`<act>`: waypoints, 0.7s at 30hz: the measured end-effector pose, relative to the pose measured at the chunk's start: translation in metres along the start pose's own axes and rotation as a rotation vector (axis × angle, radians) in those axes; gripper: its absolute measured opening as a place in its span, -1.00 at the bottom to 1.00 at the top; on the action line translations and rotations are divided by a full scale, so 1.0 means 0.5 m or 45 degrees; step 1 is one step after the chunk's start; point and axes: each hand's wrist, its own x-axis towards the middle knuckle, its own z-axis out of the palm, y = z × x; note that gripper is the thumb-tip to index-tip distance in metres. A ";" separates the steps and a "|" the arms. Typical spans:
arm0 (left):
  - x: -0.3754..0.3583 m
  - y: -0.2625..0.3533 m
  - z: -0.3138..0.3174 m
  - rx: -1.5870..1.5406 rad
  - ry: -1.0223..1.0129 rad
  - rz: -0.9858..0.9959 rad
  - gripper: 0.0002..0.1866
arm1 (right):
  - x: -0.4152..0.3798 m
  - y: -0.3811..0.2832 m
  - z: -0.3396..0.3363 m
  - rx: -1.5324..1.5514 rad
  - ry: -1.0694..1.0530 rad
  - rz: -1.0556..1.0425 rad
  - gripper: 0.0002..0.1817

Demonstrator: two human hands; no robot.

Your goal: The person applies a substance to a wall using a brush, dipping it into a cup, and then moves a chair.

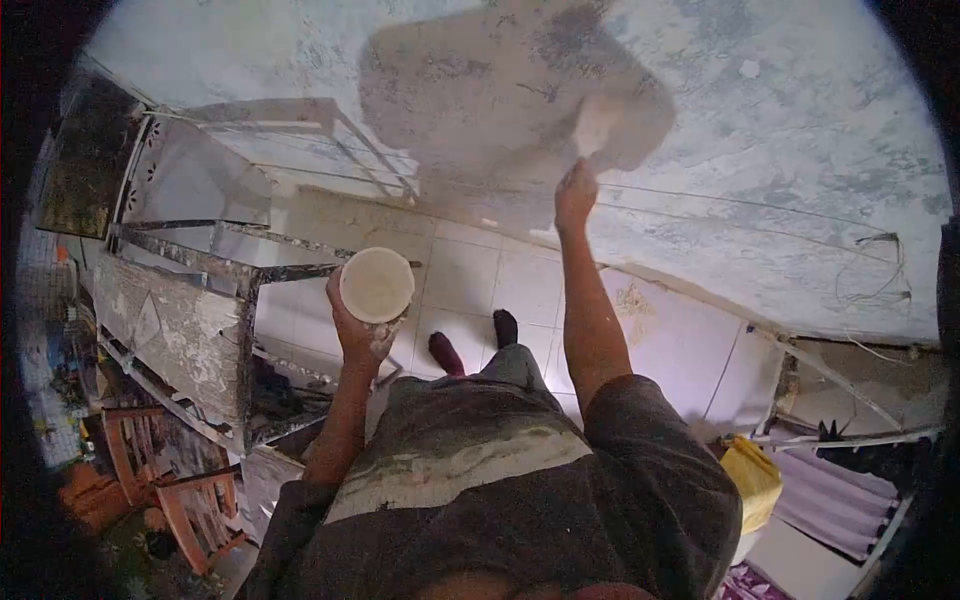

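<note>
My left hand [352,322] is wrapped round a pale round tub [378,285], held upright in front of my body with its open top facing the camera. My right hand [576,196] reaches forward near the wall [750,130], its fingers closed on the handle of a pale, blurred flat tool [594,128]. The tool lies over a darker patch in the wall's mottled surface. Whether its blade touches the wall I cannot tell.
A paint-spattered metal and board frame [170,325] stands at the left, with wooden chairs [200,510] below it. Tiled floor [465,270] lies around my feet. A loose wire [900,265] hangs on the wall. Yellow cloth [752,480] is at the lower right.
</note>
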 end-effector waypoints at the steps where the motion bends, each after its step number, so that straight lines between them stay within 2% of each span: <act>1: 0.002 -0.008 0.001 0.005 -0.001 0.010 -0.01 | -0.030 0.006 0.016 0.268 -0.119 0.322 -0.60; 3: -0.002 -0.030 0.002 -0.258 0.110 -0.230 -0.01 | -0.093 0.061 0.060 0.364 -0.337 0.874 -0.50; 4: -0.005 -0.029 -0.004 -0.256 0.113 -0.226 -0.01 | -0.126 0.090 0.076 0.370 -0.337 0.871 -0.50; 6: -0.006 -0.024 -0.009 -0.134 0.105 -0.119 -0.01 | -0.172 0.155 0.112 0.011 -0.635 0.944 -0.49; 7: -0.005 -0.020 -0.008 -0.142 0.112 -0.111 -0.01 | -0.197 0.216 0.150 0.014 -0.630 0.932 -0.49; 9: -0.007 -0.011 -0.006 -0.082 0.111 -0.079 -0.01 | -0.222 0.316 0.210 0.214 -0.754 0.574 -0.59; 10: -0.009 -0.014 -0.004 -0.091 0.119 -0.074 -0.01 | -0.196 0.287 0.189 0.210 -0.752 0.561 -0.59; 12: -0.014 -0.026 -0.001 -0.063 0.127 0.017 -0.01 | -0.094 0.135 0.092 -0.504 -0.565 -0.447 -0.61; 14: -0.012 -0.019 -0.005 -0.010 0.116 0.046 -0.01 | 0.000 -0.060 -0.007 0.536 -0.560 0.188 -0.64; 16: -0.014 -0.029 -0.004 0.048 0.093 0.063 0.00 | 0.059 -0.085 -0.002 0.352 -0.428 0.128 -0.64; 18: -0.028 -0.060 0.002 -0.190 0.082 -0.068 0.01 | 0.103 -0.287 -0.137 0.794 -0.355 0.542 -0.62; 19: -0.032 -0.057 0.001 -0.188 0.080 -0.080 0.01 | 0.109 -0.312 -0.146 0.787 -0.363 0.551 -0.62; 21: -0.031 -0.042 -0.005 0.022 0.055 0.047 0.00 | 0.122 -0.335 -0.140 1.147 -0.108 0.710 -0.58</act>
